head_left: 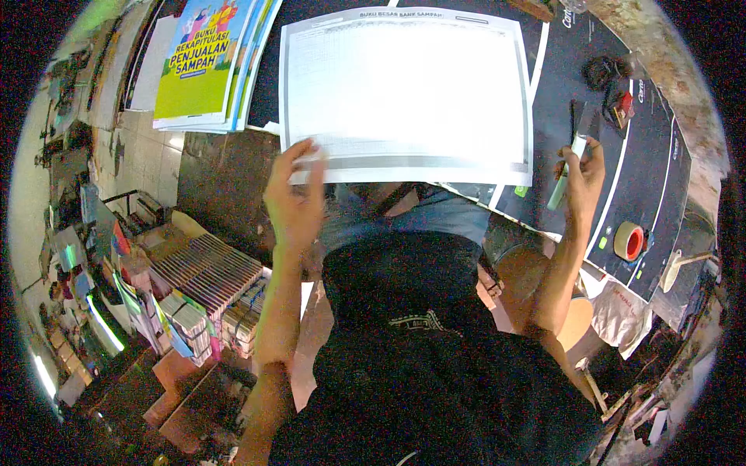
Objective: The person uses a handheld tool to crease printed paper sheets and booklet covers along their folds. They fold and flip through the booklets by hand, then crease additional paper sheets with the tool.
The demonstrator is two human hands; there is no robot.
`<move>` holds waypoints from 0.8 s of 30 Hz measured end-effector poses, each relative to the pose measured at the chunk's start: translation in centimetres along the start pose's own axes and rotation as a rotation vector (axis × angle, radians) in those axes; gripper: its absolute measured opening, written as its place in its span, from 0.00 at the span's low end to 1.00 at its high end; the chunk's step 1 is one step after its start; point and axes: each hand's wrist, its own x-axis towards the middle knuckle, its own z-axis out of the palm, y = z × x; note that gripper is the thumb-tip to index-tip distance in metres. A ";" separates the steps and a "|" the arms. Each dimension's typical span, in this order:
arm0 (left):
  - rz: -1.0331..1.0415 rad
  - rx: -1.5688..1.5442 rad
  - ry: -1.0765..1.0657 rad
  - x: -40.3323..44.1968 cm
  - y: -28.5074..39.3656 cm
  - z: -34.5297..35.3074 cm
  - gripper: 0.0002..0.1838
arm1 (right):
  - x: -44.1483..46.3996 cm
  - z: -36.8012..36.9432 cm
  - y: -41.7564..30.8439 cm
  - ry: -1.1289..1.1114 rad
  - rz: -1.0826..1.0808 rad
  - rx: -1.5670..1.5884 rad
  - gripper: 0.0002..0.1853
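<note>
A large white printed sheet (404,93) headed "BUKU BESAR BANK SAMPAH" lies on the dark table, its middle washed out by glare. My left hand (295,194) is at the sheet's lower left corner, slightly blurred, with fingers apart and nothing visible gripped. Just right of the sheet, my right hand (584,175) is closed around a slim pale green utility knife (558,193), which slants up through the fingers. Whether a blade is out is unclear.
Several booklets (198,101) with a colourful cover are stacked at the table's upper left. A tape roll (629,241) and a small red-and-black item (620,110) are on the dark table cover (653,179) at right. Bundled booklets (206,268) stand low at left.
</note>
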 end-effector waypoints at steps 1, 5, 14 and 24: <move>0.166 0.165 -0.013 0.9 2.3 1.5 0.47 | -1.0 0.5 -2.4 -0.032 0.086 0.186 0.18; 0.586 0.673 -0.023 3.5 2.7 6.3 0.40 | -3.2 4.0 -4.4 -0.170 0.182 0.532 0.12; 0.517 0.598 -0.136 -3.1 2.4 13.2 0.31 | -8.4 7.9 -5.5 -0.376 0.299 0.229 0.17; 0.468 0.678 0.121 18.2 6.7 8.9 0.38 | -13.6 4.1 -2.0 -0.306 0.388 0.038 0.17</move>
